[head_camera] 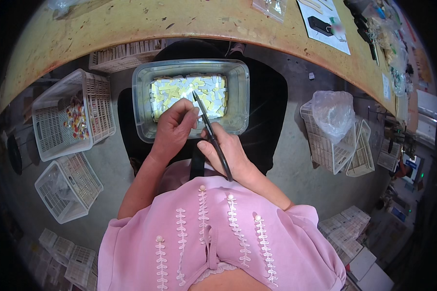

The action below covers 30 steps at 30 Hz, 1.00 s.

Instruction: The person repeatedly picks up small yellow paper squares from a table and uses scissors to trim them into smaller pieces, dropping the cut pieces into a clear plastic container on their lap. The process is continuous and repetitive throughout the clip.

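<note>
A clear plastic tub [245, 98] rests on my lap, holding a layer of small yellow and pale grey-white strips [207, 87]. Over its near left part is my left hand [176, 122], with thumb and fingertips pinched on something small that I cannot make out. My right hand [224, 145] grips a slim black pointed tool [212, 136]; its tip points away from me over the strips, and its rear end reaches back past my wrist. Whether it is tweezers or another tool cannot be told. The tool passes close beside my left fingertips. A bright spot of light lies on the strips.
A worn wooden table [131, 25] curves across the front, bearing plastic bags, papers and a black device [319, 25]. White plastic crates stand on the floor at left [74, 112] and right [327, 134], the right one under a clear bag [335, 112]. Stacked boxes stand farther back.
</note>
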Each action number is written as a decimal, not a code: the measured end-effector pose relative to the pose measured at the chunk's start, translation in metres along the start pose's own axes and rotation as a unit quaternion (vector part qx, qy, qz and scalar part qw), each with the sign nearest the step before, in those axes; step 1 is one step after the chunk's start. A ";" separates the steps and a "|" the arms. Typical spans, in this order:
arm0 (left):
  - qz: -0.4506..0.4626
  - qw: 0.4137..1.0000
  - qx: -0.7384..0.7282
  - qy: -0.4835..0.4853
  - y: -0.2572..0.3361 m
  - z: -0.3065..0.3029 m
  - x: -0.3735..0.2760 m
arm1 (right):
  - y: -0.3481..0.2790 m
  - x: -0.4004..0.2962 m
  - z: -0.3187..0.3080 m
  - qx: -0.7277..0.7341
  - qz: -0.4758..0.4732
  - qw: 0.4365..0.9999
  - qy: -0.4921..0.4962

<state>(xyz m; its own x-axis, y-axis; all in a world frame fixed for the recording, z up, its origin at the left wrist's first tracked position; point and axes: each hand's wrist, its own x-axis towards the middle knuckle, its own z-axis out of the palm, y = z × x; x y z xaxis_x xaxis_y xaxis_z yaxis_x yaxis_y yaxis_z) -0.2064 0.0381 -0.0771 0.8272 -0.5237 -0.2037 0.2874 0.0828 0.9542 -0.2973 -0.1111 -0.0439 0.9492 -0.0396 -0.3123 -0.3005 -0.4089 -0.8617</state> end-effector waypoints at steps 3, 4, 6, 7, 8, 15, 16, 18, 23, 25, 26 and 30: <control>0.028 1.000 0.001 -0.013 -0.004 0.003 0.000 | -0.001 0.002 -0.001 -0.011 -0.010 1.000 0.010; 0.021 1.000 -0.004 -0.017 -0.004 0.003 0.001 | -0.001 0.003 -0.001 -0.012 -0.012 1.000 0.014; 0.008 1.000 -0.014 -0.024 -0.004 0.001 0.001 | -0.001 0.003 -0.001 -0.002 0.006 1.000 0.006; -0.002 0.999 -0.019 -0.026 -0.003 0.001 0.001 | -0.001 0.003 -0.002 0.002 0.016 1.000 0.002; -0.013 0.999 -0.024 -0.028 0.001 0.001 0.002 | 0.000 0.003 -0.001 0.004 0.006 1.000 0.011; -0.058 0.996 0.063 0.004 -0.004 -0.016 0.002 | 0.000 0.007 -0.013 0.386 0.122 0.910 -0.090; -0.072 0.996 0.043 0.019 -0.002 -0.017 0.004 | 0.002 0.007 -0.018 0.485 0.150 0.851 -0.135; -0.100 0.994 0.003 0.051 0.006 -0.015 0.007 | 0.005 0.009 -0.026 0.640 0.173 0.717 -0.215; -0.159 0.964 -0.200 -0.075 0.011 -0.018 0.016 | 0.016 0.013 -0.022 0.770 0.169 0.542 -0.292; -0.147 0.970 -0.185 -0.064 -0.001 -0.022 0.014 | 0.016 0.013 -0.022 0.775 0.177 0.534 -0.288; -0.140 0.974 -0.172 -0.051 -0.018 -0.027 0.014 | 0.017 0.012 -0.023 0.772 0.182 0.540 -0.282; -0.155 0.981 -0.113 0.020 -0.019 -0.029 0.018 | 0.024 0.013 -0.024 0.771 0.170 0.547 -0.276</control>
<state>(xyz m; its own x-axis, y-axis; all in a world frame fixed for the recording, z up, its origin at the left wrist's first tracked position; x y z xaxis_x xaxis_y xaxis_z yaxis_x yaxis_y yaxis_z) -0.1828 0.0522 -0.1050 0.7000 -0.5204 -0.4890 0.6242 0.1134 0.7730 -0.2902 -0.1428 -0.0587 0.7683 0.5821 -0.2661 -0.5771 0.8098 0.1052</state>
